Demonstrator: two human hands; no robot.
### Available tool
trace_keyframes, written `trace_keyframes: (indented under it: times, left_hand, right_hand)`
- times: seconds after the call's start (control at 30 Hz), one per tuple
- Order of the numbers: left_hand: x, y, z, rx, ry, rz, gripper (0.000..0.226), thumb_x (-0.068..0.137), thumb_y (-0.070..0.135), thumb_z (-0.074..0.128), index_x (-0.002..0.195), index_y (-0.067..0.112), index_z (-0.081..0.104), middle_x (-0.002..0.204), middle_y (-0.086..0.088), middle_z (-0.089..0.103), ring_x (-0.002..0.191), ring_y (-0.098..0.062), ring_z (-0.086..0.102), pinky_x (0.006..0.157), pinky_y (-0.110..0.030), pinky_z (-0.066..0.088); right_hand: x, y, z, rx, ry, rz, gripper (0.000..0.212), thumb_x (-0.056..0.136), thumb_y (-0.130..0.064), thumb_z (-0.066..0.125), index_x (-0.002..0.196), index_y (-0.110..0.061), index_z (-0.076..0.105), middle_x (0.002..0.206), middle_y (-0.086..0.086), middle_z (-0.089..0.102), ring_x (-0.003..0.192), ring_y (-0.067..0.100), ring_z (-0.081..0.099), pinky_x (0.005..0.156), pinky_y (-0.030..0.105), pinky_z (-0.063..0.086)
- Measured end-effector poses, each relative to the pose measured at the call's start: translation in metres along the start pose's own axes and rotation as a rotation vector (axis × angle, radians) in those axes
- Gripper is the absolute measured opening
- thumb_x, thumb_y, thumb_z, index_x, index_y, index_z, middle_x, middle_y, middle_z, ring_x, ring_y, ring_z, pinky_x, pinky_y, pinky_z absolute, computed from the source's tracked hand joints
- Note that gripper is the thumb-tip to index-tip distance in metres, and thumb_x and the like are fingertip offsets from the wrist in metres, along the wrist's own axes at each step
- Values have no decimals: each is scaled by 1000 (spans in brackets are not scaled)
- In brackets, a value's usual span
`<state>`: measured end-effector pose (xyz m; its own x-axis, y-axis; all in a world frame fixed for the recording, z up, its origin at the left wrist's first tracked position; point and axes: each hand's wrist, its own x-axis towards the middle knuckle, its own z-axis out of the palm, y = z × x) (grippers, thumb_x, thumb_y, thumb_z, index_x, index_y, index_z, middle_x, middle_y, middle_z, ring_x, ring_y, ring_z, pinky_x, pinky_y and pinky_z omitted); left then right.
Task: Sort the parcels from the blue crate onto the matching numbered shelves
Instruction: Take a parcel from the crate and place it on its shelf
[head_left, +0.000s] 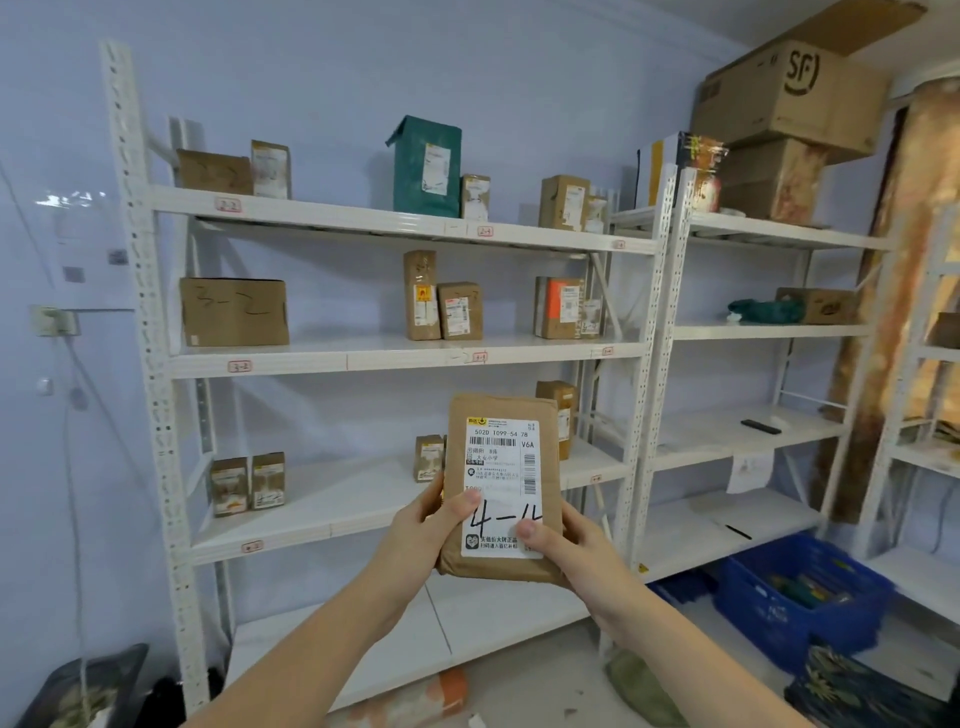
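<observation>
**Parcel marked 4-4 held up before the rack: risk notes**

Brown paper parcel (501, 488) held upright in front of the white shelving (363, 512), well apart from the blue crate (795, 597) on the floor at lower right. Left hand (423, 535) pinches the parcel's left edge, thumb across the label; right hand (569, 543) grips the lower right corner, thumb on the label just below the handwritten "4-4". Both grips bear on the parcel; neither hand is free.

Risks, as judged:
- Misread. The second "4" is loosely written and the right thumb sits close under it. Could be taken for another digit.
- Wrong bay. Red shelf tags (252, 545) on the lower tier are small and blurred; the matching tag cannot be made out here. Parcel may land with the boxes (248, 483) at the left end instead.
- Slip. The hold is low, so the top could tip on reaching in.
</observation>
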<state>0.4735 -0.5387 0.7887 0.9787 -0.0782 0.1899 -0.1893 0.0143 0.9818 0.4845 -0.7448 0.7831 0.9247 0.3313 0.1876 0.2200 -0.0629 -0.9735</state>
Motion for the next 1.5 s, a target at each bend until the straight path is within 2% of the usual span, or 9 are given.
trace_keyframes:
  times: [0.13,0.4,0.6,0.67,0.8,1.0,1.23,1.4,1.5]
  left_hand:
    - [67,-14,10,31,-92,-23,64,84,54,66,144,35,54,119,9,77,106,-15,75,88,-32,59]
    - [200,-58,79,61,-192,-81,55,91,49,65,143,36,53,120,10,76,106,-13,75,82,-25,59]
    - [311,-101,145,91,-249,-72,69,86,58,76,146,39,49,126,10,73,112,-15,73,99,-42,58]
    - [347,-111,166,111,-239,-77,80,78,65,78,148,42,46,131,11,70,114,-13,71,100,-41,58]
    - [410,-129,202,132,-248,-78,63,80,56,76,136,53,47,133,16,67,118,-6,67,100,-32,58]
    - [509,-167,235,119,-279,-91,58,89,42,75,136,55,43,135,21,64,121,-1,64,95,-25,57]
    - [648,-225,251,183,-314,-110,68,93,37,75,149,47,37,144,21,58,133,-7,56,110,-38,51]
    - [743,-264,263,303,-350,-147,73,94,29,75,152,42,32,143,24,56,137,-10,53,115,-39,46]
    - [791,-287,276,350,-365,-182,71,99,26,68,156,35,27,141,23,56,135,-6,52,110,-25,48]
  right_hand:
    - [51,24,-41,-39,22,14,60,86,-45,78,141,-39,55,126,-13,73,118,12,69,104,38,54]
    - [128,76,-153,-56,96,27,61,89,-38,75,145,-40,50,128,-15,72,119,10,68,102,31,54]
    - [183,115,-262,-111,90,52,61,92,-28,75,144,-39,46,129,-16,70,120,8,67,100,27,55]
    - [206,125,-302,-147,50,75,63,89,-35,78,143,-43,47,130,-18,70,123,8,65,104,32,54]
    - [257,148,-371,-225,-2,114,73,82,-44,85,144,-44,47,134,-16,68,128,8,61,112,41,49]
    - [335,184,-438,-302,-14,148,68,79,-37,86,138,-42,51,125,-24,70,119,-2,63,95,19,54]
    - [452,246,-506,-340,-7,167,74,80,-32,88,142,-42,48,130,-21,69,123,2,62,98,22,52]
    - [530,285,-552,-498,-24,202,79,80,-39,88,142,-46,40,116,-44,64,110,-16,61,89,7,49]
    - [571,311,-578,-531,-8,229,81,79,-34,89,141,-44,39,104,-45,65,101,-19,62,82,3,47]
